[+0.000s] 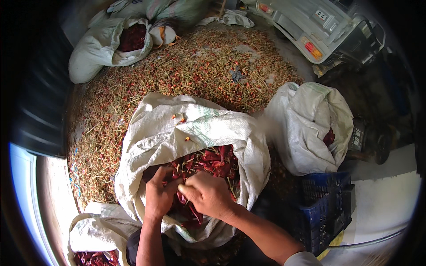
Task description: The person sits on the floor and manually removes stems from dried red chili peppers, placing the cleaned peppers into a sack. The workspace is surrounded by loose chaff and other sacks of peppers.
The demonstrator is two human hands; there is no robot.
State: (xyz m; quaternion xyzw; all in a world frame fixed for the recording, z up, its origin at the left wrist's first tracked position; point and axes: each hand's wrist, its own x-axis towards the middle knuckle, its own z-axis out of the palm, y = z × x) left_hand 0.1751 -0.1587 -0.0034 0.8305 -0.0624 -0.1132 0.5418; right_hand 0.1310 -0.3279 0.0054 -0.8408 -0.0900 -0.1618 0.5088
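A large white woven sack [133, 156] stands open before me with its rim rolled down. Dried red chili peppers [213, 161] fill it, some with pale stems. Both hands are over the sack's mouth, with their fingertips close together. My left hand [161, 193] has its thumb and fingers bent around a dark red chili, mostly hidden by the fingers. My right hand [208, 196] is curled, thumb against the bent forefinger; whether something small is pinched there is hidden. Below the hands a long chili [196, 214] lies among the others.
Chili stems and debris [186, 73] cover the floor. More white sacks stand at the upper left [90, 50], the right [309, 126] and the lower left [96, 232]. A blue plastic crate [322, 209] is at the right, with a vehicle's rear [299, 30] beyond.
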